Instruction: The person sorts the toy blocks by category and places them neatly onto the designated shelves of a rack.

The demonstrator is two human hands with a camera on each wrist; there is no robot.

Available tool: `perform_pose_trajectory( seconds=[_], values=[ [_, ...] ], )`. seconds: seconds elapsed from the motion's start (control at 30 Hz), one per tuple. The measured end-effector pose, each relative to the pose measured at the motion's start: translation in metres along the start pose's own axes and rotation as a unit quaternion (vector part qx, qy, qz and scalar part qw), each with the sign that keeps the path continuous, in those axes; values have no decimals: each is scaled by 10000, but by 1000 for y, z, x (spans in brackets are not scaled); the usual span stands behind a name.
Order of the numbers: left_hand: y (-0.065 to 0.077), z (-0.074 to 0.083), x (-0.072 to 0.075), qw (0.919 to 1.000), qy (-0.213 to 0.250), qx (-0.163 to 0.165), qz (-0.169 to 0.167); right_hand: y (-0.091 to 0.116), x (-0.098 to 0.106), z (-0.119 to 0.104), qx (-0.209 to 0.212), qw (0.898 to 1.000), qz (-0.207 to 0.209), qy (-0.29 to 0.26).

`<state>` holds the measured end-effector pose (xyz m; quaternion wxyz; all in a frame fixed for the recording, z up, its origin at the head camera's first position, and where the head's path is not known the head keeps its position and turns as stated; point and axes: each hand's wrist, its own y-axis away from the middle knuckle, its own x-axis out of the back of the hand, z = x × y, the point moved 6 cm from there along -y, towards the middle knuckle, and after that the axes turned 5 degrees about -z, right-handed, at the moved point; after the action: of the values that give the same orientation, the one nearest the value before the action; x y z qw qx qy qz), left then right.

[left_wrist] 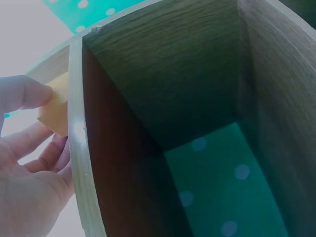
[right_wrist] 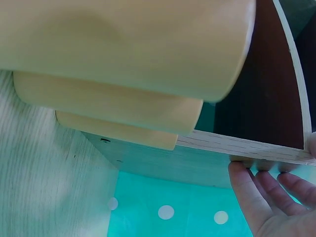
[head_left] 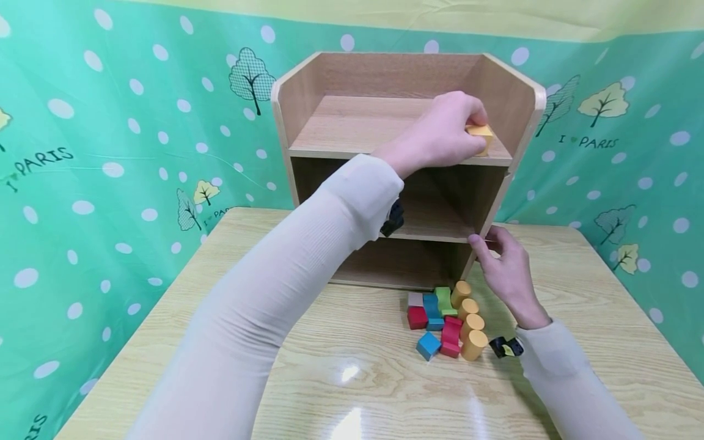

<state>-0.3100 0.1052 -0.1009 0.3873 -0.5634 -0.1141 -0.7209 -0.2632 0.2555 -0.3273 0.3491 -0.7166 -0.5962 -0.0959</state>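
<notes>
My left hand [head_left: 448, 131] pinches a yellow wooden block [head_left: 481, 132] between thumb and fingers at the right end of the shelf unit's top board [head_left: 363, 125]. In the left wrist view the block [left_wrist: 58, 108] is against the board's front edge, partly hidden behind it. Lower down, my right hand [head_left: 505, 269] grips the right side panel [head_left: 497, 195] of the wooden shelf unit, thumb at the front edge. The right wrist view shows its fingers [right_wrist: 247, 190] on the panel's outer face.
Before the unit's right front corner stand several yellow cylinders [head_left: 475, 345]. Beside them lie red wavy [head_left: 451, 336], blue wavy [head_left: 431, 311] and green wavy blocks [head_left: 443, 299], a red cube [head_left: 417, 318], a blue cube [head_left: 428, 346] and a greyish block [head_left: 415, 299]. A patterned curtain [head_left: 137, 122] hangs behind.
</notes>
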Motion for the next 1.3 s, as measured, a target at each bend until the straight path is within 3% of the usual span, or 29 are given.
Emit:
perform_pose_trajectory(
  seconds=[0.7,1.0,1.3],
  values=[
    [4,-4,-1,9997,138,171,-86,0,0,0,-2,10000,-14,28],
    [20,-8,4,9994,-257,157,166,0,-1,-1,-6,10000,-19,-30],
    [37,-10,4,9985,-354,235,346,1,0,0,-27,10000,-13,38]
  ],
)
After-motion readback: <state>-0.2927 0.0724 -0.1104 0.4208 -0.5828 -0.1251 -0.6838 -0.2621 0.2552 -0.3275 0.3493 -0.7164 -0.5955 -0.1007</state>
